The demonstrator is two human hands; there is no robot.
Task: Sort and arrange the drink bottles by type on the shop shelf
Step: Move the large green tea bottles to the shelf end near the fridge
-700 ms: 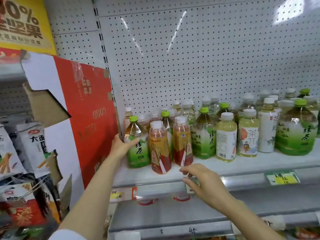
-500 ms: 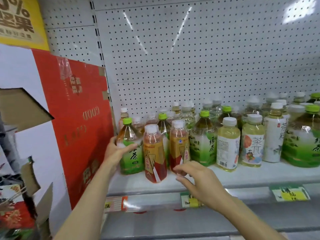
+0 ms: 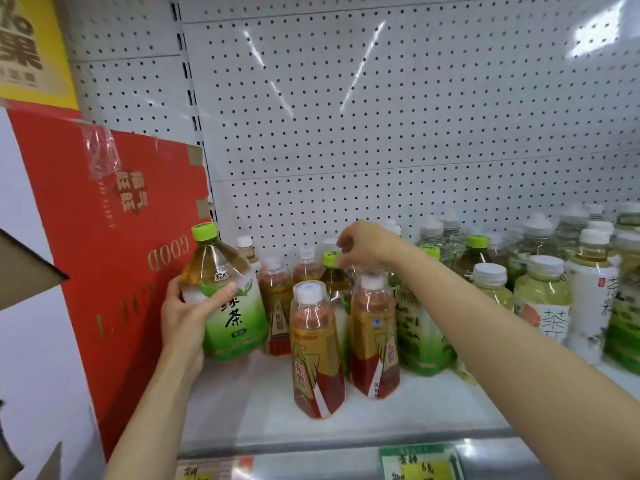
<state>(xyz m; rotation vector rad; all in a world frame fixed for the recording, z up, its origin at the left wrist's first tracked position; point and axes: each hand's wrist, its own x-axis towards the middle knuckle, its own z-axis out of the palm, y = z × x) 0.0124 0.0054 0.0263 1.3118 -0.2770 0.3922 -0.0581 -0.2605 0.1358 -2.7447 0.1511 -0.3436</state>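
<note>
Shelf (image 3: 346, 424): white metal, pegboard back (image 3: 381, 116), stocked with drink bottles.

Left hand (image 3: 187, 313): fingers and thumb wrapped round a green tea (image 3: 228, 299) at the shelf's left end; the bottle was tilted toward the red carton, its base at or just off the shelf — I could not tell which. Green cap, green-and-white label reading 绿茶.

Right hand (image 3: 367, 245): reached over the front row, fingertips pinched at the green cap of a second green tea (image 3: 330, 259) standing behind; that bottle's body was mostly hidden.

Front row: two red teas (image 3: 317, 358), white caps, gold-and-red labels; the writing was too blurred to read. More of the same stood behind, partly hidden.

Right of the forearm: pale bottles (image 3: 542, 299) with white caps, one label showing 茶; further large green-labelled bottles, cut off at the frame edge and blurred.

Left: red carton (image 3: 114, 254) upright against the shelf end, gold "GOOD" printed upside down, clear tape on its top. Yellow poster (image 3: 31, 46) above, cut off.

Shelf edge: price tags (image 3: 420, 462), handwriting illegible.
</note>
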